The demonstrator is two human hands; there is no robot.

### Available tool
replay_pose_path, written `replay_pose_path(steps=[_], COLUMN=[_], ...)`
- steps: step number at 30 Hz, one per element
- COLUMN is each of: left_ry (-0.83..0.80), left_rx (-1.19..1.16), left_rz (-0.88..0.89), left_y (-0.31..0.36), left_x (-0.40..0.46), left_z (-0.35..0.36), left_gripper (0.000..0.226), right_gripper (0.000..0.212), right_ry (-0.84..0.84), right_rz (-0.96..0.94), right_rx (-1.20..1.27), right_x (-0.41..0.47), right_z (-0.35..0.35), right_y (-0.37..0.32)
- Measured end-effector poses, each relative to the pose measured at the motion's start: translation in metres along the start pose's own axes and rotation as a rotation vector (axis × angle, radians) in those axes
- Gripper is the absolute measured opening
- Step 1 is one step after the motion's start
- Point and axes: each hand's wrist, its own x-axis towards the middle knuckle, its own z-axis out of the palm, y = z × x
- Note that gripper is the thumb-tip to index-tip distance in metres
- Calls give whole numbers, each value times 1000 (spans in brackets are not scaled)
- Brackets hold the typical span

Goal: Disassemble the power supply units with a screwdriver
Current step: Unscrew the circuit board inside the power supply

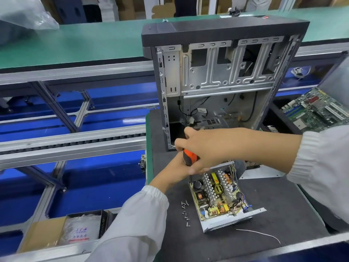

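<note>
Currently our right hand (pixel 204 146) grips the orange-and-black screwdriver (pixel 189 156), fingers curled round the handle. Our left hand (pixel 174 170) reaches in beneath it; we cannot tell what it grips. Both work at the far edge of the opened power supply (pixel 219 193) on the dark mat (pixel 264 224). We should seat the tip squarely, hold the unit steady, and keep loose screws (pixel 185 212) together alongside it.

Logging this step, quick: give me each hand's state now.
Left hand: mostly hidden under the right; cannot tell.
Right hand: fingers curled round the screwdriver.
</note>
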Motion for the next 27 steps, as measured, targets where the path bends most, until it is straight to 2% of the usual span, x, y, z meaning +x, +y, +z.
replay_pose_path(steps=[2, 4, 7, 9, 11, 14, 17, 19, 22, 24, 27], left_ry=[13, 26, 16, 27, 88, 34, 33, 20, 16, 21, 20], left_rx=[11, -1, 10, 9, 42, 53, 38, 66, 62, 90, 49], left_rz=[-7, -18, 0, 7, 13, -17, -18, 3, -17, -11, -11], left_y=[0, 2, 2, 0, 0, -1, 4, 3, 0, -2, -1], left_x=[0, -1, 0, 1, 2, 1, -4, -3, -1, -1, -2], left_z=[2, 3, 2, 2, 2, 3, 4, 4, 4, 3, 1], left_gripper=[18, 15, 30, 37, 47, 25, 27, 38, 38, 34, 33], right_gripper=[44, 30, 20, 34, 51, 60, 36, 21, 41, 47, 54], right_ry=[112, 203, 106, -17, -61, 22, 140, 77, -95, -48, 87], right_rz=[92, 120, 50, -9, -66, 41, 124, 78, 2, -6, 122], right_rx=[-80, -164, -190, -97, -8, -35, -170, -140, 32, 65, -74], right_x=[2, 5, 4, 2, -1, -1, 4, 5, 1, 0, 3], right_z=[3, 7, 6, 1, -2, 2, 10, 10, 3, 2, 11], right_y=[-3, -8, -8, -4, 0, -3, -11, -11, -2, -1, -9])
